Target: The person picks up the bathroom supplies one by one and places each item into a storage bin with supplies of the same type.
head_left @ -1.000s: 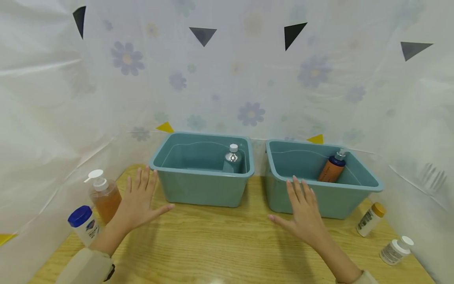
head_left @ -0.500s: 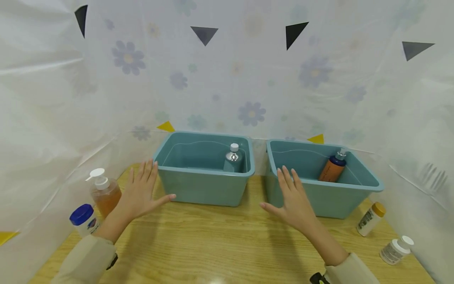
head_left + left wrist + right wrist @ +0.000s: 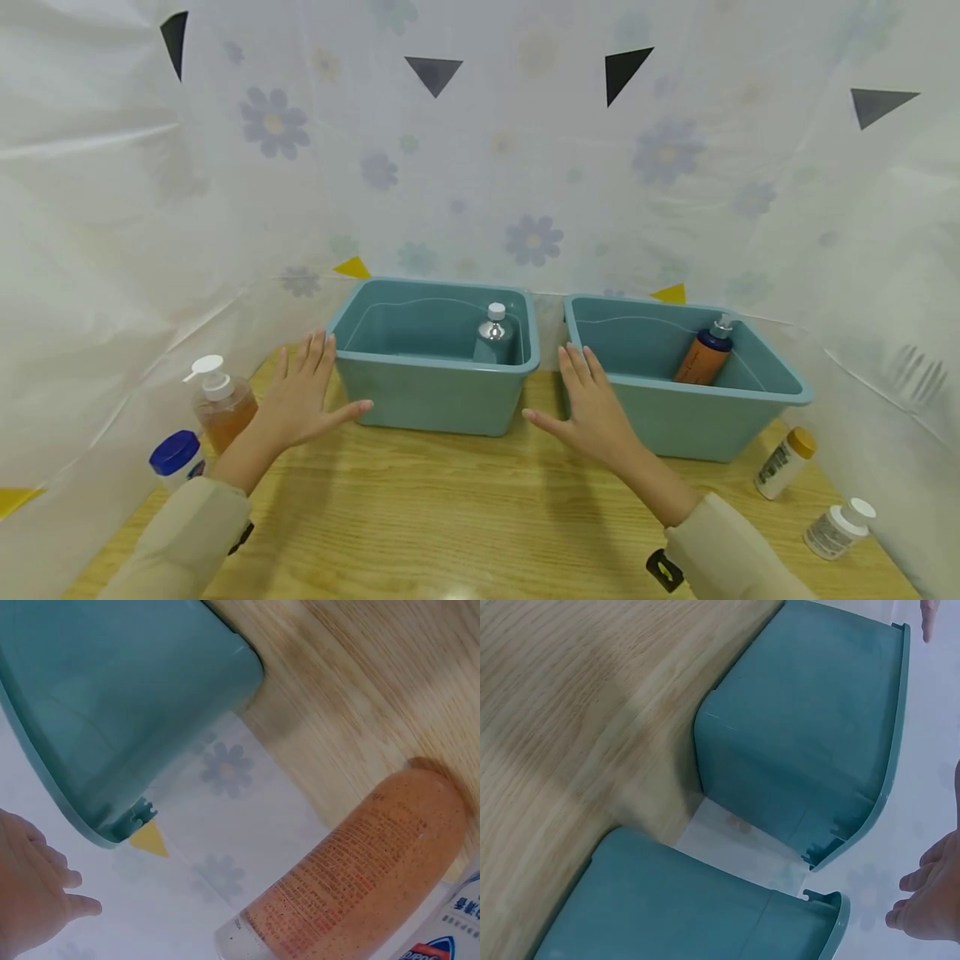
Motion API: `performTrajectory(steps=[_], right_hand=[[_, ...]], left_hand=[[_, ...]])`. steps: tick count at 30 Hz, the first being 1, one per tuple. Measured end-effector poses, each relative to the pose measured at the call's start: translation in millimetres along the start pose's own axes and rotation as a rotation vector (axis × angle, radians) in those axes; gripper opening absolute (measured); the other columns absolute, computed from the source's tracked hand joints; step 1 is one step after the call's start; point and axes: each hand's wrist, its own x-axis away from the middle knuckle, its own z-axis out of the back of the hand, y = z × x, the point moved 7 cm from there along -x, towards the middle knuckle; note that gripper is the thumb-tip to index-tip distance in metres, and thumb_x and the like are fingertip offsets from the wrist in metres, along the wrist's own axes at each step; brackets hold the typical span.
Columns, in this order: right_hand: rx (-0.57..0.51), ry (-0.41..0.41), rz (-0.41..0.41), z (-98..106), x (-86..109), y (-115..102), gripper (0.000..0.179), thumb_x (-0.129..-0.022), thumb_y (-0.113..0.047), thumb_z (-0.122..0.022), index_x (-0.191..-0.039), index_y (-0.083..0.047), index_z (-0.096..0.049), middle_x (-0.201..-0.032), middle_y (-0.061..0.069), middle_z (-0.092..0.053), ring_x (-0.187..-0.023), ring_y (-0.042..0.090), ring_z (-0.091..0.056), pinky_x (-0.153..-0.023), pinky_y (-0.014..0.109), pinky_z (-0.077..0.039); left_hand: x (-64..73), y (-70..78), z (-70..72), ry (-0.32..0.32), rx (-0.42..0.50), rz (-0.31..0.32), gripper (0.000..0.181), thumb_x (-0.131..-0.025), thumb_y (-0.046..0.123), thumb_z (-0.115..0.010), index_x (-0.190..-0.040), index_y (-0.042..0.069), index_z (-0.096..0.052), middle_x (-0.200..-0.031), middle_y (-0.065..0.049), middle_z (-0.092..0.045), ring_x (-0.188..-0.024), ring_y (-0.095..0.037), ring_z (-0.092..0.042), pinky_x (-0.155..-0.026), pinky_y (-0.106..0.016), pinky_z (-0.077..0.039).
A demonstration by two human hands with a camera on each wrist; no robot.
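Note:
My left hand (image 3: 296,404) hovers with straight, spread fingers at the front left corner of the left teal bin (image 3: 427,396). Likewise spread, my right hand (image 3: 596,417) is before the near left corner of the right teal bin (image 3: 690,425). Neither hand holds anything; in the wrist views both appear apart from the bins. Inside the left bin stands a silvery bottle with a white cap (image 3: 493,337), its lower part hidden by the front wall. An orange pump bottle with a dark blue shoulder (image 3: 702,358) leans in the right bin.
Left of my left hand stand an amber pump bottle (image 3: 227,421) and a white canister with blue lid (image 3: 177,457), partly behind my sleeve. Two small white bottles, one orange-capped (image 3: 783,464), one white-capped (image 3: 838,529), stand at the right. Flowered sheeting (image 3: 457,167) encloses the wooden table (image 3: 450,508).
My right hand has moved left, from the front of the right bin to its left corner. The left hand has shifted slightly right and up. The bins and bottles stay put.

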Motion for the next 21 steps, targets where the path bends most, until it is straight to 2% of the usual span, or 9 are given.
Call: performTrajectory(steps=[12, 21], right_hand=[[-0.149, -0.046, -0.015, -17, -21.8, -6, 0.097, -0.083, -0.054, -0.06, -0.148, 0.0, -0.012, -0.156, 0.017, -0.011, -0.144, 0.037, -0.004, -0.112, 0.058, -0.016], [-0.135, -0.026, 0.015, -23, -38.8, -11, 0.095, -0.085, -0.053, -0.057, -0.147, 0.005, -0.013, -0.154, 0.023, -0.011, -0.143, 0.04, -0.006, -0.113, 0.057, -0.015]], left_hand=[[-12.0, -13.0, 0.0, -0.023, 0.003, 0.025, 0.107, -0.082, 0.068, -0.048, -0.146, -0.008, -0.008, -0.153, -0.027, 0.001, -0.141, -0.044, -0.001, -0.109, -0.064, -0.001], [-17.6, -16.1, 0.0, -0.036, 0.009, 0.025, 0.107, -0.083, 0.067, -0.046, -0.146, -0.009, -0.006, -0.153, -0.028, 0.001, -0.141, -0.045, 0.0, -0.11, -0.063, -0.002]])
